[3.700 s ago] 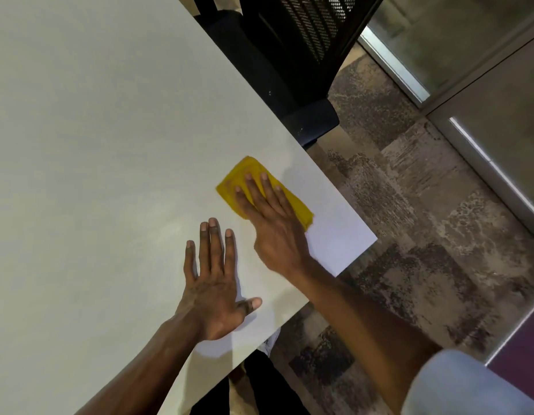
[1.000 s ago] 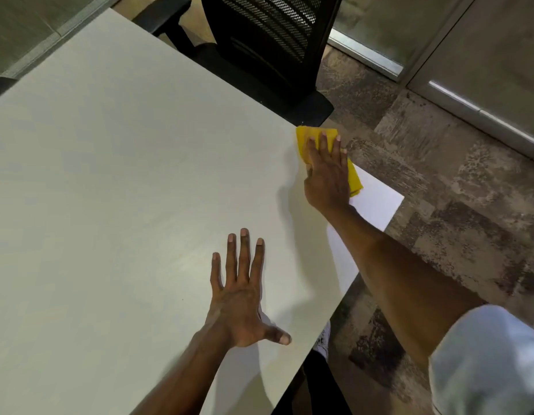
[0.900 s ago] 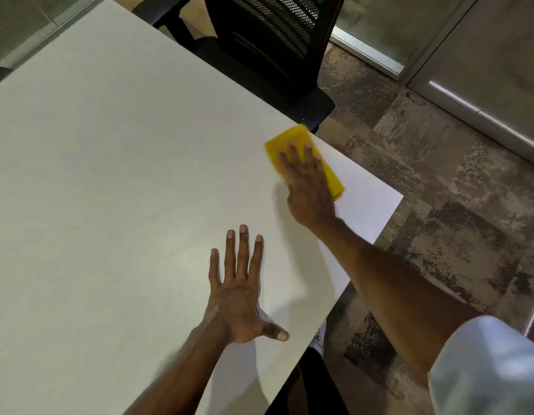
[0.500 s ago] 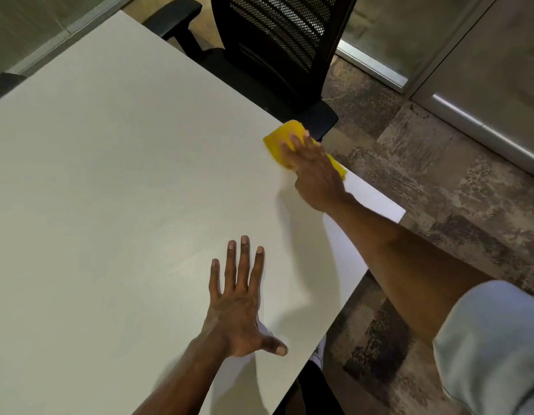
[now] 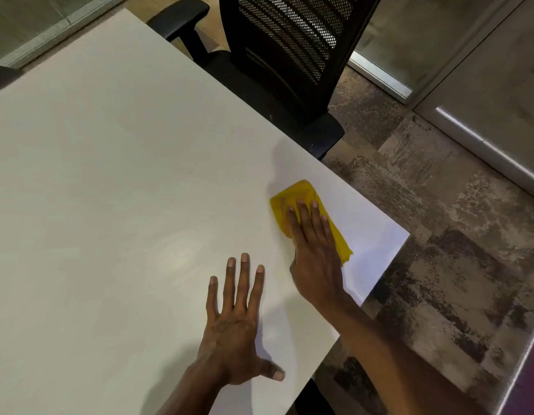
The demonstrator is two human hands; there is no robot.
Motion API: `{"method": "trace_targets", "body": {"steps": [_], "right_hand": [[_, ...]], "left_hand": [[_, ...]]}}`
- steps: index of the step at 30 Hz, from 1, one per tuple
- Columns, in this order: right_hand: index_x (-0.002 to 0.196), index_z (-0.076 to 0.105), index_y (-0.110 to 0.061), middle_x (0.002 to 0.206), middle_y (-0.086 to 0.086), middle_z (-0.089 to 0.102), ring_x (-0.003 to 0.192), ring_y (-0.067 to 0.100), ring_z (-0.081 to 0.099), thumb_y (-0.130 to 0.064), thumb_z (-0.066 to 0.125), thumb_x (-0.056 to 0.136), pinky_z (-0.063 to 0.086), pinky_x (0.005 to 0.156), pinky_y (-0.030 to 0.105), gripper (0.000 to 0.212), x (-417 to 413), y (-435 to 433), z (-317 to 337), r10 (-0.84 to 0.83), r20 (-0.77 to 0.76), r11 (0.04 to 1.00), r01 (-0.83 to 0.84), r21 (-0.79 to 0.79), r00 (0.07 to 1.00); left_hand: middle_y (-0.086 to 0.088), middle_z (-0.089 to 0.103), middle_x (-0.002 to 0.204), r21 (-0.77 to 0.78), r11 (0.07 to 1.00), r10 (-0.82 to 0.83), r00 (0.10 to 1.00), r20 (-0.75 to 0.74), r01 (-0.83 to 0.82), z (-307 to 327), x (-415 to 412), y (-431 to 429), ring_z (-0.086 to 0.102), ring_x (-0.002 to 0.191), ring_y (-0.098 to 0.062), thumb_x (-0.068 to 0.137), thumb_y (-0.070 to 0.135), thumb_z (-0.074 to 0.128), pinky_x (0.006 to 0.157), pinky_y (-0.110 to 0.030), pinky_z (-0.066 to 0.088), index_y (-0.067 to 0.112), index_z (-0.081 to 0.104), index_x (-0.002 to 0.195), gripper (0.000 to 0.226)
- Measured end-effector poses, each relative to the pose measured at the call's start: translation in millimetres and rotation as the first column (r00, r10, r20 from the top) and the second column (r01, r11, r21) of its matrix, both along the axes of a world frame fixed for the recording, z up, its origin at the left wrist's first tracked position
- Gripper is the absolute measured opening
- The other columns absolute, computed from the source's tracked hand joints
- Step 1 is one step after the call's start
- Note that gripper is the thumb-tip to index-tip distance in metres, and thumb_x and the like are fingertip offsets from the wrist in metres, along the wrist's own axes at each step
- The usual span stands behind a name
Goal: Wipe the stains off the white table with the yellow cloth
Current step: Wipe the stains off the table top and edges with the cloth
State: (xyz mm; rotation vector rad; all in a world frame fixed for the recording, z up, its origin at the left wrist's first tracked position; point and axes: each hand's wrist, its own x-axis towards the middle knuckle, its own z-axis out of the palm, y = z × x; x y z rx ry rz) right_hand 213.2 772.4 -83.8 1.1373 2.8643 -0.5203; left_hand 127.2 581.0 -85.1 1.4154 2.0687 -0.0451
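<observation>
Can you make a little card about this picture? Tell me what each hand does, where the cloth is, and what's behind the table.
left hand: flat on the table, fingers spread, holding nothing
right hand: presses flat on the cloth, fingers straight
cloth: yellow, lying on the table near its right edge
chair: black, at the table's far edge
stains: none I can make out

A black mesh-backed office chair [image 5: 289, 55] stands on mottled grey-brown carpet [image 5: 454, 265].
</observation>
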Motion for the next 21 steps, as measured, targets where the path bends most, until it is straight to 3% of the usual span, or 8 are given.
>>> {"method": "trace_targets", "body": {"steps": [4,7,11,13,17,21], "right_hand": [[0.170,0.021,-0.014,0.179,0.012,0.015,0.168,0.036,0.005,-0.010,0.015,0.089,0.013,0.136,0.053,0.081,-39,56,-5,0.087,-0.008,0.996,-0.087,0.021,0.996],[0.170,0.019,-0.015,0.180,0.011,0.010,0.168,0.036,0.001,-0.009,0.032,0.089,0.006,0.137,0.050,0.082,-70,103,-6,0.098,0.009,0.995,-0.098,-0.001,0.995],[0.169,0.019,-0.011,0.179,0.015,0.015,0.167,0.040,0.004,-0.002,0.045,0.094,0.010,0.136,0.053,0.080,-91,137,-7,-0.073,-0.005,0.996,0.073,-0.054,0.997],[0.169,0.018,-0.010,0.179,0.016,0.015,0.167,0.041,0.003,-0.003,0.045,0.096,0.010,0.136,0.054,0.078,-88,130,-7,-0.100,-0.015,0.994,0.099,-0.034,0.995],[0.170,0.019,-0.015,0.180,0.009,0.009,0.168,0.037,-0.002,0.002,0.044,0.097,0.002,0.137,0.052,0.079,-46,70,-8,0.046,-0.081,0.999,-0.048,-0.018,0.996],[0.169,0.022,-0.015,0.180,0.006,0.013,0.168,0.034,0.002,0.012,0.049,0.090,0.012,0.135,0.057,0.088,17,-17,-6,0.127,-0.169,0.989,-0.138,-0.054,0.977]], "left_hand": [[-0.020,-0.002,0.183,-0.041,0.999,0.013,1.000,0.000,-0.013,-4,1,2,-0.008,0.169,-0.045,0.025,0.117,0.041,0.127,-0.068,0.003,0.015,0.010,0.175,0.184],[-0.022,-0.005,0.183,-0.054,0.998,0.014,1.000,0.009,-0.014,-4,2,2,-0.011,0.168,-0.047,0.026,0.115,0.046,0.127,-0.068,0.001,0.013,0.006,0.175,0.185],[-0.023,-0.005,0.182,-0.057,0.998,0.009,1.000,-0.007,-0.009,0,2,2,-0.010,0.168,-0.047,0.028,0.114,0.049,0.126,-0.067,0.003,0.011,0.005,0.174,0.184],[-0.022,-0.006,0.182,-0.062,0.998,0.013,1.000,0.001,-0.013,0,2,2,-0.011,0.168,-0.047,0.027,0.114,0.050,0.126,-0.066,0.001,0.012,0.004,0.174,0.185],[-0.018,-0.009,0.183,-0.066,0.997,0.033,0.999,0.033,-0.031,1,2,1,-0.015,0.168,-0.044,0.027,0.113,0.053,0.127,-0.066,-0.004,0.015,0.001,0.175,0.185],[-0.019,-0.013,0.182,-0.047,0.999,0.024,0.999,0.039,-0.022,5,1,1,-0.017,0.168,-0.043,0.028,0.112,0.054,0.127,-0.068,-0.006,0.014,-0.001,0.175,0.185]]}}
